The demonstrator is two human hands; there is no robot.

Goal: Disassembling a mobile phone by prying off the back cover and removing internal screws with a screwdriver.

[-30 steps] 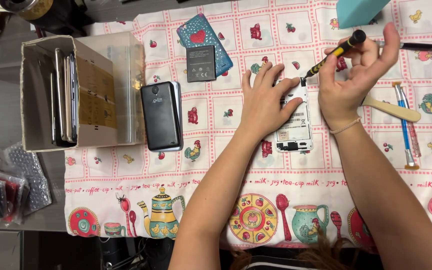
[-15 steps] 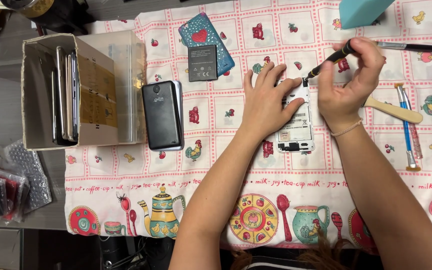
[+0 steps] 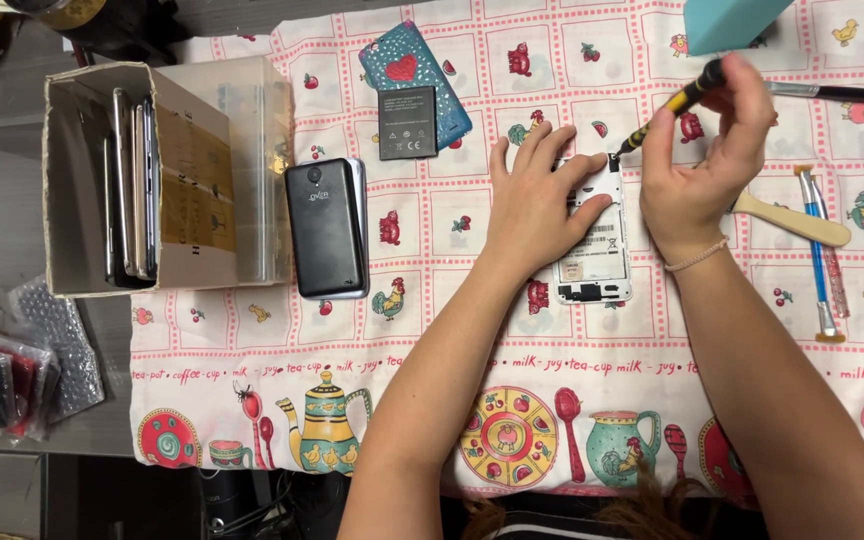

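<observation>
- My left hand [image 3: 537,205] lies flat, fingers spread, pressing the opened white phone [image 3: 597,250].
- My right hand [image 3: 697,170] grips the screwdriver [image 3: 667,108], tip at the phone's top corner.

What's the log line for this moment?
left hand: pressing phone flat | right hand: screwdriver tip at phone's top corner | battery: out, on cloth

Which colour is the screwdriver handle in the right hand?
Black and yellow screwdriver, head view.
</observation>
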